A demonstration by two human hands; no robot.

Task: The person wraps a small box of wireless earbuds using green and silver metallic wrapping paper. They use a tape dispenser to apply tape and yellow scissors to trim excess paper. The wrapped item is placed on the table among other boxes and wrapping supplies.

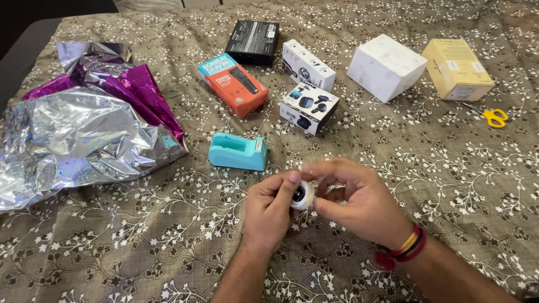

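Both hands meet over the brown floral-patterned cloth surface [168,224]: the left hand [272,210] and right hand [353,199] together pinch a small clear roll of adhesive tape [302,194], fingertips picking at its edge. Just beyond the left hand the turquoise plastic tape dispenser [238,151] sits empty. Farther off, the small cardboard boxes [309,106] lie unwrapped, the silver and purple foil sheets [84,129] uncut, the yellow-handled scissors [494,117] untouched.
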